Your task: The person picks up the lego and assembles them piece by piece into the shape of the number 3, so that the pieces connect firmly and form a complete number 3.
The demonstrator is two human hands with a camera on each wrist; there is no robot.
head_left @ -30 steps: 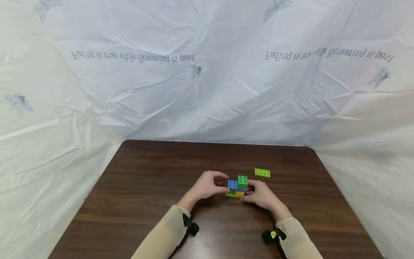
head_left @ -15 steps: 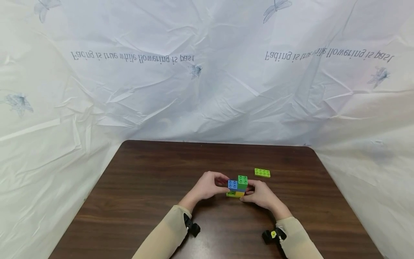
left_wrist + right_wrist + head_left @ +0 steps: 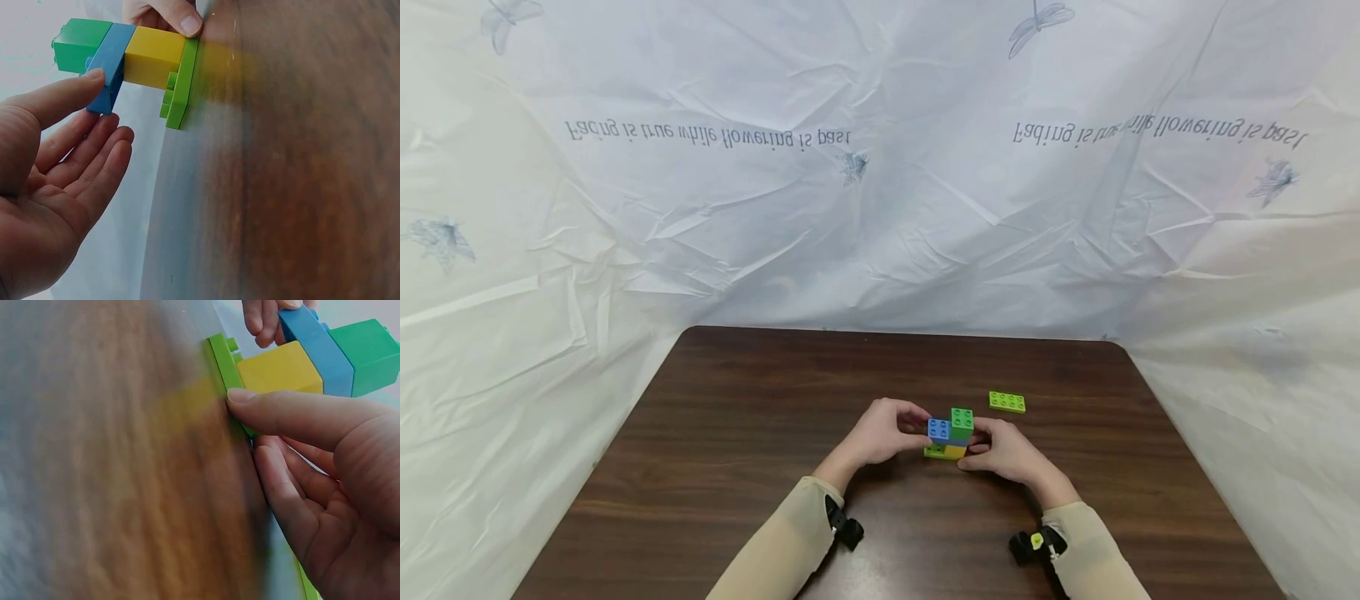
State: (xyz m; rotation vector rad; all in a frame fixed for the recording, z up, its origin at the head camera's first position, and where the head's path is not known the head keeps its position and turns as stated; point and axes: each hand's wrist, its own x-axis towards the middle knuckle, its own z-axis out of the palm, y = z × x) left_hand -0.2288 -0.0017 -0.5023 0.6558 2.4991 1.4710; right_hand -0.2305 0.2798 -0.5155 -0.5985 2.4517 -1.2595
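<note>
In the head view a small tower of building bricks stands on the table right of centre. Lowest is a lime green plate (image 3: 183,90), with a yellow brick (image 3: 155,57) on part of its studs. A flat blue brick (image 3: 937,429) lies across the yellow one and overhangs to the left. On its right end sits a green brick (image 3: 962,422). My left hand (image 3: 883,433) pinches the blue brick's overhanging end between thumb and fingertips. My right hand (image 3: 1006,454) holds the plate's right end, thumb (image 3: 244,400) on its near edge, fingers behind.
A second lime green plate (image 3: 1007,402) lies loose on the dark wooden table (image 3: 775,392), behind my right hand. White plastic sheeting (image 3: 775,233) with printed lettering hangs behind the table and down both sides. A black wrist camera (image 3: 850,533) is strapped at the left cuff.
The right thumb has shifted very slightly along the tower's base. Otherwise both hands and the bricks stay as they were; the whole view has drifted a little.
</note>
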